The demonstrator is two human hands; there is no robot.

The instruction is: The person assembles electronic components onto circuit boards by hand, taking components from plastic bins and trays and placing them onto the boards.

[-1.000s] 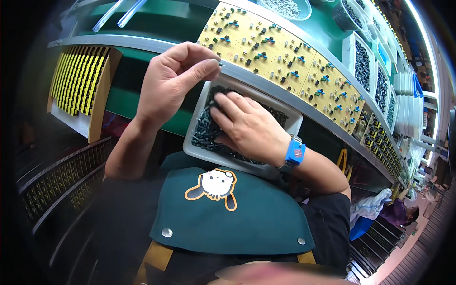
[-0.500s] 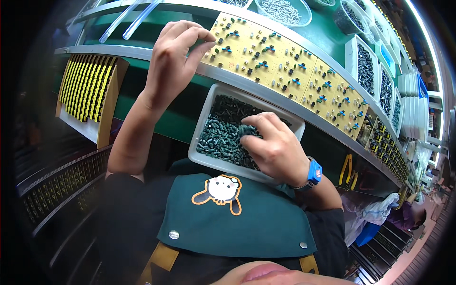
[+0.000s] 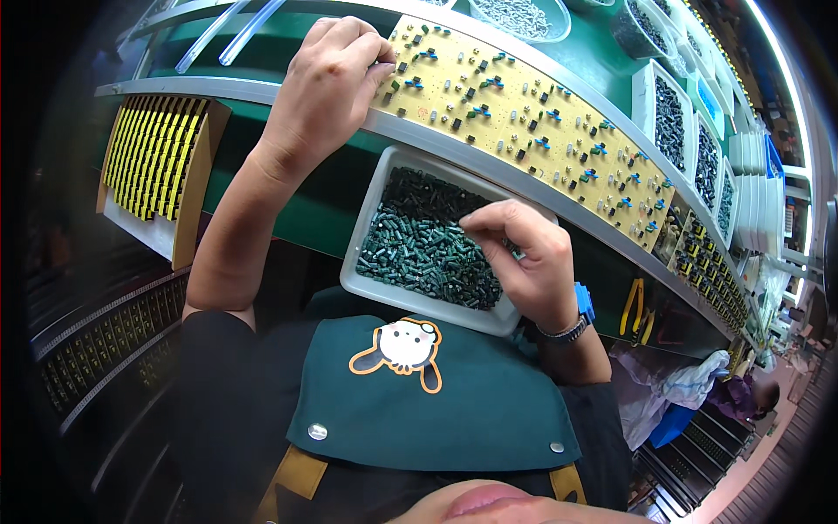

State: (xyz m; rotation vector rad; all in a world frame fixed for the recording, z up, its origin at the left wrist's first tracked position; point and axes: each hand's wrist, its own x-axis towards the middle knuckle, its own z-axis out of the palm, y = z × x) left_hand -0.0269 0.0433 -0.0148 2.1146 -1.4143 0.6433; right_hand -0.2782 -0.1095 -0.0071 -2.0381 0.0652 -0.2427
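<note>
A grey-white tray [image 3: 353, 278] in front of me holds a heap of small dark green cylindrical capacitors [image 3: 410, 249]. Above its right part is my right hand [image 3: 528, 262], thumb and forefinger brought together over the heap; anything between the tips is too small to make out. Beyond the tray runs a row of tan circuit boards [image 3: 515, 113] bearing small black, blue, green and silvery parts. My left hand [image 3: 332, 83] is pinched closed at the left end of these boards, its fingertips against the nearest parts. Whatever it grips is hidden.
A metal rail [image 3: 419, 140] separates tray and boards. At left stands a cardboard box [image 3: 192, 188] of yellow-and-black parts. Bins of dark components [image 3: 668, 122] and a bowl of silvery pieces [image 3: 524, 17] sit at the back. Yellow-handled pliers [image 3: 633, 306] lie at right.
My right hand has risen out of the capacitor heap and moved slightly right, its fingers now drawn together. My left hand has shifted a little farther away, along the board's left end.
</note>
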